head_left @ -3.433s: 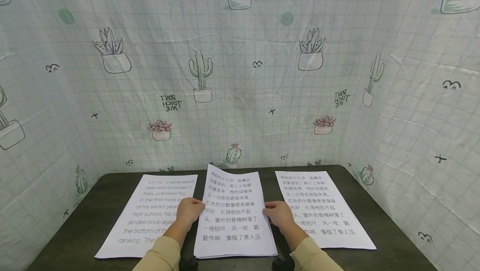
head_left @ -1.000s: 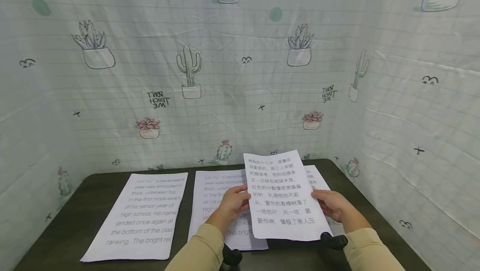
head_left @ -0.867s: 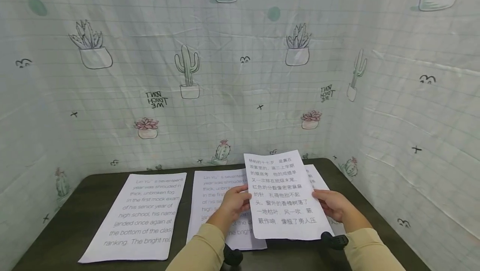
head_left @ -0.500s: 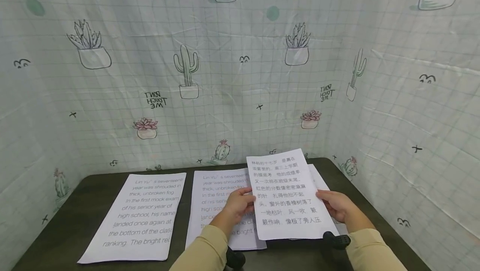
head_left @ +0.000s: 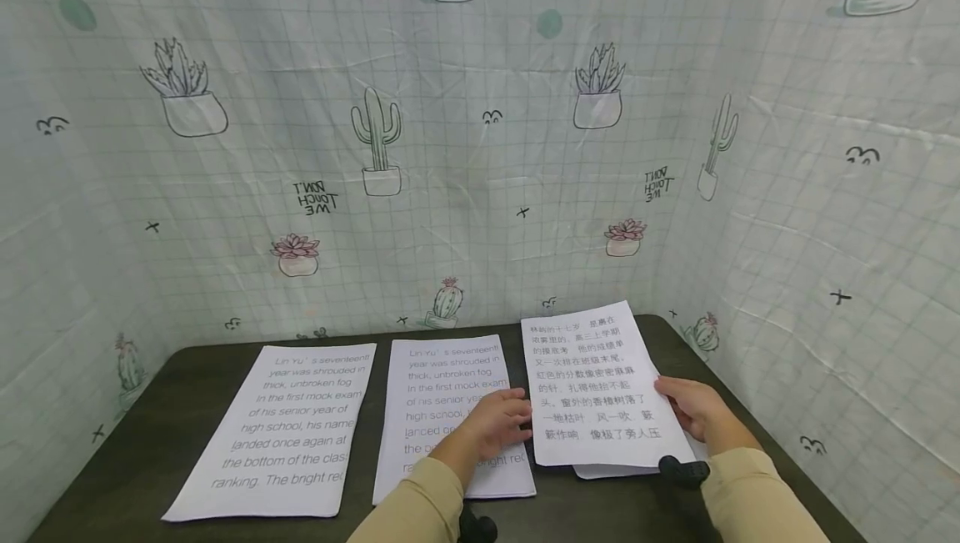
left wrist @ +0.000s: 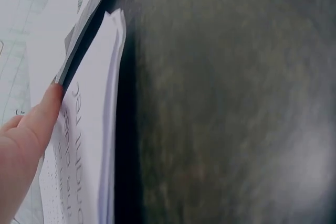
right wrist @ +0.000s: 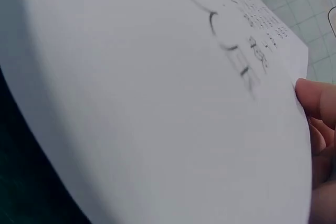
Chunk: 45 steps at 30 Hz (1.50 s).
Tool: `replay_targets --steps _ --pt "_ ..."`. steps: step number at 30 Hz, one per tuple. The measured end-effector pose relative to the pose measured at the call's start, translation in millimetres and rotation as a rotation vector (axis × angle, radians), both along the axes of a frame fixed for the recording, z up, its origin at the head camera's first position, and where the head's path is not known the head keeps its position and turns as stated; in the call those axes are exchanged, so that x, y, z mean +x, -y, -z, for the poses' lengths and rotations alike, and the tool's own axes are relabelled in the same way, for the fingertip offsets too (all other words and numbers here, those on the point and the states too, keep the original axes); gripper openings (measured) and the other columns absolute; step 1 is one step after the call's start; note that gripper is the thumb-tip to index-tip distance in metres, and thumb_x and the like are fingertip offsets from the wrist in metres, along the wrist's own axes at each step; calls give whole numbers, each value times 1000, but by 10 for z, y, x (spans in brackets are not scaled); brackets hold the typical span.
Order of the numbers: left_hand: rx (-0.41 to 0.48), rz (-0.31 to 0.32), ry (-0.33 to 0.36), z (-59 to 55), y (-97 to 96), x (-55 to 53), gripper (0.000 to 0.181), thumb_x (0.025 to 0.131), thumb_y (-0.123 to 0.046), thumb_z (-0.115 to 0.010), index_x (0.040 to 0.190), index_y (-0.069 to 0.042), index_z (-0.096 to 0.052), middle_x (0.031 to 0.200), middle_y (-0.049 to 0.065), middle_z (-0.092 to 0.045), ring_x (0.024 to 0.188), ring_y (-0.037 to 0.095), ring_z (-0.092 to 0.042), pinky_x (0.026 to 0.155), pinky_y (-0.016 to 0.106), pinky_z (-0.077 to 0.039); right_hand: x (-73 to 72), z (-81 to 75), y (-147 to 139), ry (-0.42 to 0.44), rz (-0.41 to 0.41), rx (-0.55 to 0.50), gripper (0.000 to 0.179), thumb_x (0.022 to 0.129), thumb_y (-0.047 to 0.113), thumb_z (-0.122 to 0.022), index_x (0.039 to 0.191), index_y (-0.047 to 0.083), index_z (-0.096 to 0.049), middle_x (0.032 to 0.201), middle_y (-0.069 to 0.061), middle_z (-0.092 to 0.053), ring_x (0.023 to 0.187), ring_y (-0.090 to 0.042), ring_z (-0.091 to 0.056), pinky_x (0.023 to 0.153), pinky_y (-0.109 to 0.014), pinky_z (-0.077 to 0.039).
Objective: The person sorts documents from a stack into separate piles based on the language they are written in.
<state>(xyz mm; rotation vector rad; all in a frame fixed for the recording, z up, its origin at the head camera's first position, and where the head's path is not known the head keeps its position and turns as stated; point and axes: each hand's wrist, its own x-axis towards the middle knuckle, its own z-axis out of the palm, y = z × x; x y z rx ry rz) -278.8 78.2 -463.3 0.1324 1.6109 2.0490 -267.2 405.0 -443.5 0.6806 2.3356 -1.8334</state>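
A thin sheaf of printed paper [head_left: 588, 389] with Chinese text lies tilted over another white sheet [head_left: 611, 471], which peeks out below it on the right. My right hand [head_left: 701, 409] pinches its right edge, thumb on top and fingers curled beneath, as the right wrist view shows. At the opposite edge, my left hand [head_left: 495, 422] has its fingertips lined up against the paper's side, fingers mostly straight. In the left wrist view the left thumb [left wrist: 44, 111] touches the paper's edge. Under the left hand lies an English-printed stack [head_left: 442, 376], partly covered by that hand.
Another English-printed stack [head_left: 277, 434] lies at the left of the dark table [head_left: 135, 426]. A pale curtain [head_left: 450, 251] with cactus drawings hangs behind and at both sides. Black wrist devices [head_left: 684, 471] sit at both sleeves.
Earlier both hands gripped the Chinese-printed sheaf over the middle stack; it has moved right and lowered over the right-hand sheets, uncovering the English page. The left fingers have slipped to its edge.
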Motion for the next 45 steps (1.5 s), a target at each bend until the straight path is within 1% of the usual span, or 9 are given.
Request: replay_targets --steps 4,6,11,15,20,26,33,39,45 --pt "11 19 15 23 -62 31 68 86 -2 -55 146 15 -27 152 31 -31 139 46 -37 107 52 -45 -17 34 -31 22 39 59 61 99 25 -52 147 -7 -33 87 -2 -68 72 -10 -64 66 -29 -55" --pt "9 26 20 32 -82 43 69 85 -2 -55 146 15 -27 154 32 -28 140 46 -35 107 53 -44 -25 57 -34 42 63 109 58 101 27 -49 147 -5 -35 105 -14 -67 80 -14 -63 69 -28 -53" --pt "7 45 19 24 -97 67 69 87 -3 -55 147 14 -25 153 32 -28 141 45 -34 108 53 -43 -34 63 -25 34 90 90 62 104 31 -34 150 -10 -23 153 -29 -32 130 -40 -47 103 -41 -48" --pt "9 38 18 -11 -88 81 68 87 -2 -55 147 14 -26 153 33 -28 140 44 -36 108 53 -44 -27 36 -22 -6 62 72 69 105 39 -19 151 -11 -8 155 -33 -16 145 -44 -23 118 -49 -29" --pt "10 29 7 -57 -60 103 65 89 -2 -54 146 14 -28 148 31 -36 134 41 -44 107 52 -45 -29 11 -3 -32 44 98 75 103 47 -12 152 -8 -2 156 -32 -13 146 -44 -21 119 -49 -28" --pt "39 48 -42 -81 40 102 63 94 -5 -52 147 15 -26 143 33 -40 135 44 -43 108 52 -44 -49 24 68 -89 46 -25 74 103 51 -11 154 -1 5 158 -29 -9 147 -43 -20 120 -48 -26" --pt "-33 27 -116 -97 464 -17 64 97 -14 -54 148 11 -25 150 33 -35 136 43 -43 109 49 -44 -118 21 422 -129 37 -174 74 103 53 -19 157 5 -2 161 -25 -12 148 -39 -23 118 -44 -31" --pt "-100 -35 -137 -63 1018 -99 62 98 -14 -53 150 8 -26 152 30 -34 136 38 -46 107 43 -46 -164 57 782 -125 -71 -235 77 103 54 -26 157 3 -5 160 -28 -14 146 -41 -26 104 -35 -50" --pt "-143 -109 -154 -40 1485 -104 60 99 -13 -51 149 8 -27 152 31 -32 138 41 -42 109 44 -44 -187 97 1083 -126 -157 -243 67 105 42 -30 155 -1 -16 157 -30 -22 142 -42 -33 96 -31 -55"
